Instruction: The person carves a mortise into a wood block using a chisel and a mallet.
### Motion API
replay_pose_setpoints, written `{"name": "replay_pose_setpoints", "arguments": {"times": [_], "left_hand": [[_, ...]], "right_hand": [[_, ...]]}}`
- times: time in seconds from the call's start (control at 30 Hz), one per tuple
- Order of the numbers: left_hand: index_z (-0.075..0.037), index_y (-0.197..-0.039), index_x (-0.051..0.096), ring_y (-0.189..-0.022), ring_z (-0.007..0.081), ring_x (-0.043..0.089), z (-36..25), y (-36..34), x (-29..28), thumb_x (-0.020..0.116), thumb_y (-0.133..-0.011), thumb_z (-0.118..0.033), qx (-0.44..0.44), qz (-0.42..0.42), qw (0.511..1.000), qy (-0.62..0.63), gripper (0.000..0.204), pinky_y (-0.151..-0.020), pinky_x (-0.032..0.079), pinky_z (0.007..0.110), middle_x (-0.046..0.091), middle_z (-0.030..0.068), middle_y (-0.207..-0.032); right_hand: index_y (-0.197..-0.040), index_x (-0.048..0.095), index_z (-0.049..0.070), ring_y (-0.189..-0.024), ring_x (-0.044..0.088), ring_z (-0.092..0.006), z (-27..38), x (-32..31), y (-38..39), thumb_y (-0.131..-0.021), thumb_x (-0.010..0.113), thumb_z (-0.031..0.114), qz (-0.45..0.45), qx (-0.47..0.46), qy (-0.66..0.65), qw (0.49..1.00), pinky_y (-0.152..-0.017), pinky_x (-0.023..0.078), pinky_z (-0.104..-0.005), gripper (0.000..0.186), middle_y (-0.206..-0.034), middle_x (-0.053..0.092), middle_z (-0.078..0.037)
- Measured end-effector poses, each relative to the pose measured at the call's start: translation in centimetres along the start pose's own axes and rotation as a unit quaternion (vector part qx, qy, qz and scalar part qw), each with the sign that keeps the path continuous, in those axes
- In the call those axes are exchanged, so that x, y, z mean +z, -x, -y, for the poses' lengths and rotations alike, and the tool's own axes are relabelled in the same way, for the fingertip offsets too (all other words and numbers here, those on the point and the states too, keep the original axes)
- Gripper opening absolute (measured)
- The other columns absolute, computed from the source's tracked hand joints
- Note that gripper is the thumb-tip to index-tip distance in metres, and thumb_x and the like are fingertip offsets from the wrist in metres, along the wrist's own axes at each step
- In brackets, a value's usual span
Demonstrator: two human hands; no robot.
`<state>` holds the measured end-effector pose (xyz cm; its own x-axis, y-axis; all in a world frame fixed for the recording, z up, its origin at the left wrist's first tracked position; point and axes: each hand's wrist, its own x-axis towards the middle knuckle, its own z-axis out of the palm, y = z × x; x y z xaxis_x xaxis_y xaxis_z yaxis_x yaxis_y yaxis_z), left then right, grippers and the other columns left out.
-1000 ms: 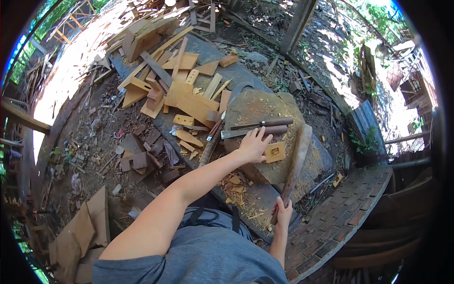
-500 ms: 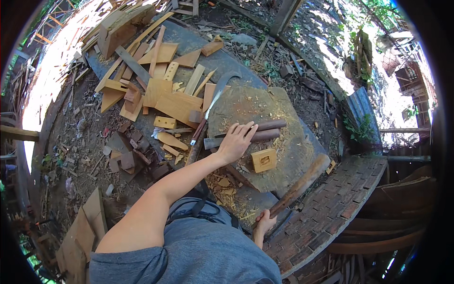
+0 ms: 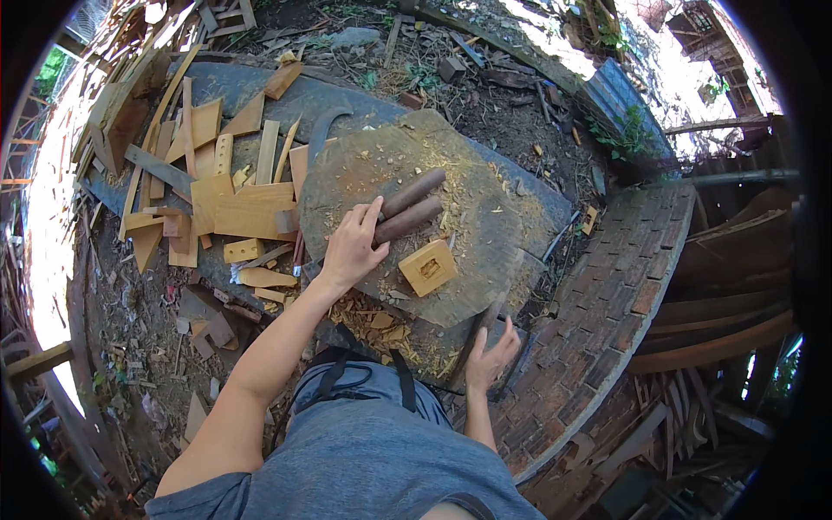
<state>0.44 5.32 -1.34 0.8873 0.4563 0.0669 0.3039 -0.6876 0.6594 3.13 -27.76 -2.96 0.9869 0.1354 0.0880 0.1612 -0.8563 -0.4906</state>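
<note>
Chip-strewn wood slab [image 3: 484,234] | two handles [image 3: 409,220]: dark brown, rounded | left hand [image 3: 351,246] touching

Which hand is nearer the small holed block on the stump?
Left. The left hand is close by, to the left of the holed block; the right hand is farther, below and right of it.

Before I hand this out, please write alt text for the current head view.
A person's left hand is at the near ends of two brown handles over a wooden block; the open right hand is near its lower edge. A small recessed wood piece sits on the block; wood offcuts lie to its left.
</note>
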Motion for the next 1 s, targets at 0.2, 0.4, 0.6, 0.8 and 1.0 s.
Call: {"name": "replay_pose_setpoints", "arguments": {"times": [0.2,0.4,0.6,0.8,1.0], "left_hand": [[0.0,-0.137,0.05,-0.115,0.0366,0.057,1.2,1.1,-1.4,0.077,-0.074,-0.012,-0.026,-0.064,0.997,-0.027,0.07,-0.096,0.049,0.043,0.059,0.0187,-0.123],[0.001,-0.136,0.052,-0.114,0.0373,0.058,2.6,2.1,-1.8,0.077,-0.075,-0.011,-0.081,-0.119,0.989,-0.023,0.068,-0.096,0.049,0.042,0.059,0.0195,-0.123],[0.002,-0.138,0.051,-0.113,0.0369,0.058,3.7,2.7,-2.7,0.075,-0.077,-0.01,-0.08,-0.143,0.986,-0.015,0.066,-0.098,0.048,0.042,0.058,0.0193,-0.123],[-0.003,-0.142,0.048,-0.111,0.0358,0.058,4.1,2.5,-1.4,0.078,-0.079,-0.013,-0.045,-0.15,0.988,0.008,0.071,-0.094,0.049,0.042,0.057,0.0168,-0.121],[-0.007,-0.141,0.05,-0.106,0.0313,0.06,4.6,3.0,-1.8,0.078,-0.08,-0.021,-0.057,-0.199,0.975,-0.081,0.07,-0.086,0.052,0.04,0.055,0.0116,-0.116]], "right_hand": [[-0.145,0.042,0.005,-0.121,0.045,-0.0384,12.8,0.9,-5.9,-0.081,0.077,0.031,0.094,-0.277,-0.027,0.956,-0.105,0.034,-0.049,0.078,-0.132,0.046,-0.021],[-0.146,0.044,0.008,-0.12,0.045,-0.0403,16.0,2.1,-5.4,-0.07,0.078,0.031,0.2,-0.357,-0.116,0.905,-0.103,0.039,-0.0497,0.086,-0.129,0.046,-0.023],[-0.148,0.044,0.016,-0.126,0.042,-0.042,15.3,6.0,-7.3,-0.075,0.075,0.031,0.23,-0.392,-0.089,0.886,-0.109,0.035,-0.0524,0.08,-0.135,0.044,-0.025],[-0.148,0.043,0.012,-0.116,0.047,-0.0406,4.0,2.1,-19.8,-0.081,0.071,0.029,0.03,-0.221,0.105,0.969,-0.101,0.039,-0.053,0.075,-0.13,0.047,-0.027],[-0.148,0.043,0.013,-0.118,0.046,-0.039,9.8,-1.2,-12.1,-0.078,0.075,0.031,0.137,-0.278,-0.001,0.951,-0.102,0.038,-0.0495,0.079,-0.132,0.048,-0.021]]}}
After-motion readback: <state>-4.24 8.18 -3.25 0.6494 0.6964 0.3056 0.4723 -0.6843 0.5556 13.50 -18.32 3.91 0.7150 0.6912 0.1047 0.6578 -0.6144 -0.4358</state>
